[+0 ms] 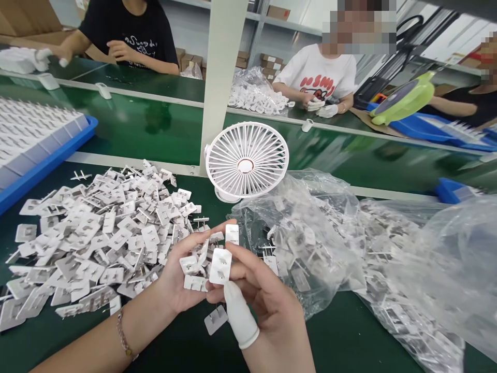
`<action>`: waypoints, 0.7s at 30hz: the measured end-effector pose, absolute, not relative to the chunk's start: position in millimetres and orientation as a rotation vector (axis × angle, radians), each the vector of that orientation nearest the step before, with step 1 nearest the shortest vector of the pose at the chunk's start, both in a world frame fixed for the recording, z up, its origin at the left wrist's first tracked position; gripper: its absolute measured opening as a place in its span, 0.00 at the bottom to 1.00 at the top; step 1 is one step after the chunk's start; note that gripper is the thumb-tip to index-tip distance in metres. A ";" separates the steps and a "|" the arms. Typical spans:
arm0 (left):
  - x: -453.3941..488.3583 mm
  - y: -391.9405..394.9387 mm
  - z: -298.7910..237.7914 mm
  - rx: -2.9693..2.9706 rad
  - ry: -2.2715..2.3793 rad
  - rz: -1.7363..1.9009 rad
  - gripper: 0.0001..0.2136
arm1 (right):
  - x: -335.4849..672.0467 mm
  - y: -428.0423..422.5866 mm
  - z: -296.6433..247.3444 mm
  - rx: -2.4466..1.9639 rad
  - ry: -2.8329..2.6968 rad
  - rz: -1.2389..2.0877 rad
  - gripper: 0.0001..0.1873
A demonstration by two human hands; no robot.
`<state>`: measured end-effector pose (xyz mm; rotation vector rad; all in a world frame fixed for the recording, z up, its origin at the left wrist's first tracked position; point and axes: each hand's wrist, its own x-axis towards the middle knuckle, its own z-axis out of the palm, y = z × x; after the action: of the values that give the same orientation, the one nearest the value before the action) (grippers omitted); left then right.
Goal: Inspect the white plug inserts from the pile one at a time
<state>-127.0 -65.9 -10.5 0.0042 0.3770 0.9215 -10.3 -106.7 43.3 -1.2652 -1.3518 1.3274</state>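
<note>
My left hand (179, 280) cups several small white plug plates (193, 267) with metal prongs in its palm. My right hand (267, 305), with a white rubber cot on the thumb, pinches one white plug plate (220, 266) between thumb and fingers, right beside the left hand's handful. A large loose pile of the same plates (104, 233) lies on the green table to the left. One plate (216, 318) lies on the table under my hands.
A small white fan (246, 161) stands behind my hands by a white post (223, 77). Clear plastic bags (349, 248) holding more plates spread to the right. A blue tray (46, 160) sits at the left. Other people work across a green conveyor (155, 124).
</note>
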 end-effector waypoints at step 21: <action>-137.9 -60.0 -3.8 0.023 0.283 0.976 0.17 | 51.8 -130.3 -20.6 -1.640 -1.669 0.711 0.13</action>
<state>-137.9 -60.0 -3.8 0.0231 0.2829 0.9758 51.8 -130.3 -20.6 -1.6398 -1.6688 0.7105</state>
